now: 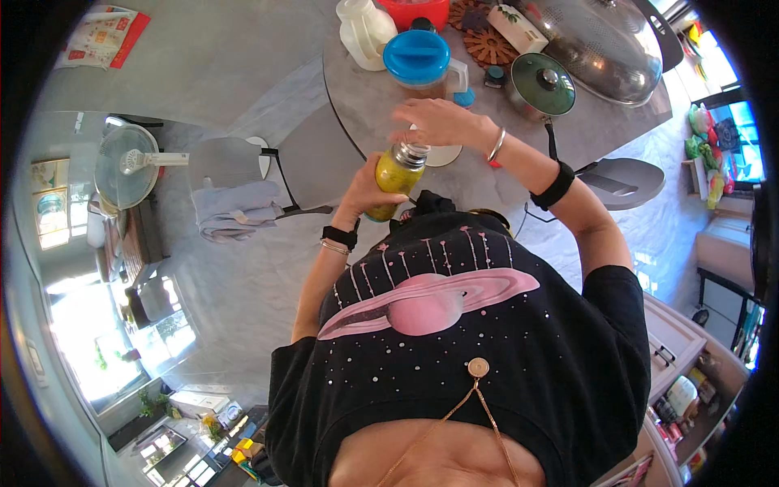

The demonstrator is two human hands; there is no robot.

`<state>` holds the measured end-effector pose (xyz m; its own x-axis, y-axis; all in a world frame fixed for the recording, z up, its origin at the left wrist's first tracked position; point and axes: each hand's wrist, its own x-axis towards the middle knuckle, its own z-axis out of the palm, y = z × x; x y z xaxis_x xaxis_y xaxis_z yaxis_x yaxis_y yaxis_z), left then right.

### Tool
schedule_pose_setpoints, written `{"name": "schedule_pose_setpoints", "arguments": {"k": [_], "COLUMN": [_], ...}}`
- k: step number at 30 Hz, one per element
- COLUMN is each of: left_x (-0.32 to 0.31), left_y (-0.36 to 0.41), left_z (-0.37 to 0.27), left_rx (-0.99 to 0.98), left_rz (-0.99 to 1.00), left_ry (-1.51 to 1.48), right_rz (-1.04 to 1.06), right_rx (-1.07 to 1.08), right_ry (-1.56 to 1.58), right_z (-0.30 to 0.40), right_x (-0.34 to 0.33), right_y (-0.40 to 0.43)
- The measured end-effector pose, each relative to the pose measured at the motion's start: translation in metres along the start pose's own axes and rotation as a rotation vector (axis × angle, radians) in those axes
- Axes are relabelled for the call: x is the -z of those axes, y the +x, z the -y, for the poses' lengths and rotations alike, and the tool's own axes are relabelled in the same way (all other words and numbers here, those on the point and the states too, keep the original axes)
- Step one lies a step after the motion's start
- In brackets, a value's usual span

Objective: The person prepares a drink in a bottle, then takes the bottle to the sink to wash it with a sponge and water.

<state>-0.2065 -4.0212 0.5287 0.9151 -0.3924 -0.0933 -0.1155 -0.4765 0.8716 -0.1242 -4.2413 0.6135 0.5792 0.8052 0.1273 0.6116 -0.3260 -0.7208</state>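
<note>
My left hand (364, 190) is wrapped around a yellow bottle (398, 176) with a silver metal neck, held tilted in front of my chest at the table edge. Over the bottle's mouth reaches my right hand (441, 122), palm down and slightly blurred. Something small and white shows under its fingers; whether they grip it is unclear. Just beyond that hand stands a clear pitcher with a blue lid (417, 58). A white round disc (444, 156) lies on the table, partly hidden behind the bottle and right hand.
A cream plastic jug (363, 33), a red basin (417, 12) and brown wooden trivets (489, 45) stand farther back on the round table (347, 91). To the right are a glass-lidded pot (541, 88) and a large metal dome cover (596, 49). Grey chairs (316, 158) flank the table.
</note>
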Motion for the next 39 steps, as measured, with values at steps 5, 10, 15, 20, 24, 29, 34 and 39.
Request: {"name": "schedule_pose_setpoints", "arguments": {"k": [5,10,15,20,24,29,34,39], "left_x": [-0.007,-0.013,-0.018,-0.018,-0.022,-0.023,-0.023,-0.025], "left_y": [0.002,0.001,0.005,0.007,0.003,0.003,0.005,0.005], "left_z": [0.002,0.005,0.009,0.007,0.014,0.011,0.014,0.022], "left_rx": [-0.038,0.03,0.015,0.039,0.058,0.057,0.071,0.07], "left_rz": [-0.056,-0.059,-0.103,-0.049,-0.072,-0.107,-0.077,-0.094], "left_ry": [0.161,0.086,0.115,0.218,0.209,0.174,0.263,0.214], "right_rz": [0.499,0.043,-0.158,0.279,-0.13,0.04,0.01,-0.244], "right_rx": [-0.645,0.176,-0.141,-0.595,0.301,-0.619,-0.237,0.044], "right_ry": [0.101,-0.03,0.053,0.278,-0.016,-0.201,0.114,0.186], "right_z": [-0.003,-0.037,-0.017,-0.024,-0.05,-0.027,-0.049,-0.054], "right_x": [0.005,-0.02,-0.018,-0.015,-0.031,-0.026,-0.027,-0.037], "right_y": [0.001,-0.015,-0.012,-0.016,-0.021,-0.017,-0.025,-0.02]}}
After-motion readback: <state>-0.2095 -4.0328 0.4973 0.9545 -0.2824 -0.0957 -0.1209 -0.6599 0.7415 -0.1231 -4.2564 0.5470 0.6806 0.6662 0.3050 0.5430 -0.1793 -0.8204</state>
